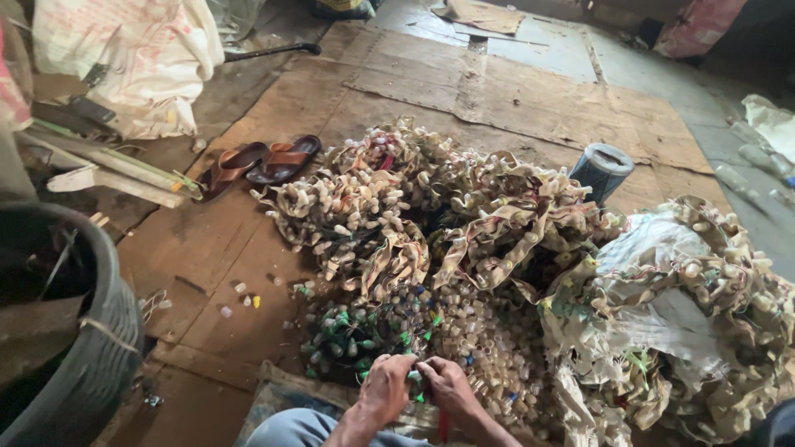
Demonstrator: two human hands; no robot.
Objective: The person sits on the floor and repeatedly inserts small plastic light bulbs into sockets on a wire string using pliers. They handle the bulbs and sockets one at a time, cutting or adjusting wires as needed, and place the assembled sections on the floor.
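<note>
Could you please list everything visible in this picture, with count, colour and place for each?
Strips studded with small capsules: a large heap, beige, centre of the floor.
Loose small capsules: many, pale, in front of the heap.
Green-tipped bundle: one, green and pale, beside the hands.
Woven sack: one, white, right, draped with strips.
Sandals: one pair, brown, left of the heap.
Cylinder: one, dark grey-blue, behind the heap.
Tub: one, dark, lower left.
Printed sack: one, white, top left.
Left hand: one, bottom centre, pinching the green pieces.
Right hand: one, touching the left.
</note>
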